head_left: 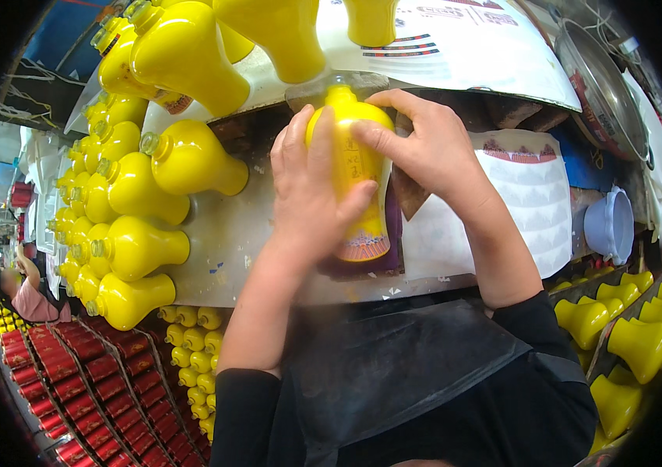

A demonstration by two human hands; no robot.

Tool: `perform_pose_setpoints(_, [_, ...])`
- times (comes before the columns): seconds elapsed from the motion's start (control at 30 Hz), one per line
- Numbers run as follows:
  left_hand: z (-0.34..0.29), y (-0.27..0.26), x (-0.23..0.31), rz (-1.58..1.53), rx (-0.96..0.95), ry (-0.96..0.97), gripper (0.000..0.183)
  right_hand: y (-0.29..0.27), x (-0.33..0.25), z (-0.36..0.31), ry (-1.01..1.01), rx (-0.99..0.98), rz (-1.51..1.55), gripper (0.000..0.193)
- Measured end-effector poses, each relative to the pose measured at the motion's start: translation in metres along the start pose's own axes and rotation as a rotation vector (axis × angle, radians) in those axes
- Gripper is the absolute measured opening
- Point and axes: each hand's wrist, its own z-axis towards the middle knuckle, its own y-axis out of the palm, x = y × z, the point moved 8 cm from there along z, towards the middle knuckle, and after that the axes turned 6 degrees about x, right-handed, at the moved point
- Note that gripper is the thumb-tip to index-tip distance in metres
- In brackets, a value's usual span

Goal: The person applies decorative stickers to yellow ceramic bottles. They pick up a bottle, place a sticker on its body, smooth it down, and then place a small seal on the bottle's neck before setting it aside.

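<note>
A glossy yellow bottle [366, 226] lies in front of me on a dark purple pad, its clear neck pointing away. Dark lettering runs down its front, and a patterned band circles the base end. My left hand [311, 183] rests along the bottle's left side, fingers extended and thumb reaching across the front. At the upper right of the bottle is my right hand [420, 140], its thumb on the front near the shoulder and its fingers curved over the far edge. Both hands touch the bottle.
Many plain yellow bottles [140, 245] crowd the table's left side. Decal sheets [522, 194] lie at right, others [456, 47] at the back. A metal pan [600, 86] and a pale blue bucket [610, 226] stand right. Red cylinders [105, 381] fill lower left, where a person [35, 292] sits.
</note>
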Motion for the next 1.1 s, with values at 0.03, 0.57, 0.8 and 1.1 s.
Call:
perform_pose_setpoints(0.03, [0.000, 0.000, 0.000, -0.003, -0.002, -0.004, 0.091, 0.001, 0.005, 0.002, 0.075, -0.037, 0.026, 0.064])
perform_pose_setpoints(0.57, [-0.002, -0.001, -0.001, -0.052, 0.075, 0.033, 0.099, -0.012, 0.022, 0.021, 0.084, -0.076, 0.658, 0.036])
perform_pose_setpoints(0.8, [-0.005, -0.004, -0.024, -0.457, 0.199, -0.253, 0.080, -0.027, -0.021, -0.060, -0.864, 0.278, 0.001, 0.030])
perform_pose_setpoints(1.1, [-0.017, 0.036, -0.024, -1.307, 0.056, -0.753, 0.075, -0.010, -0.021, -0.111, -0.872, -0.032, 0.209, 0.022])
